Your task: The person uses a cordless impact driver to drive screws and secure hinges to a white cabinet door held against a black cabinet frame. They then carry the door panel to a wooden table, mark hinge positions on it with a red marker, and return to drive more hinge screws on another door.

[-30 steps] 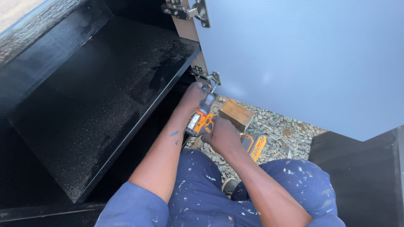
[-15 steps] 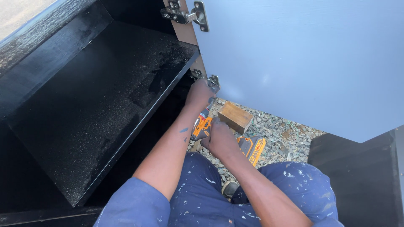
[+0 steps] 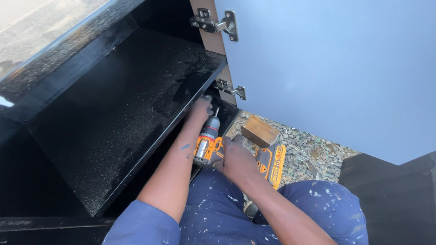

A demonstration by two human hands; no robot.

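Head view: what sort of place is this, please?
Probably an outdoor spot for building furniture. A black cabinet with a blue door on metal hinges stands on gravel. The right hand holds an orange drill.

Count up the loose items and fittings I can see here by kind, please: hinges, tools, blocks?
Metal hinges: 2, upper hinge and lower hinge
Orange cordless drills: 1, drill, gripped by the right hand
Wooden blocks: 1, block on the gravel
Total: 4
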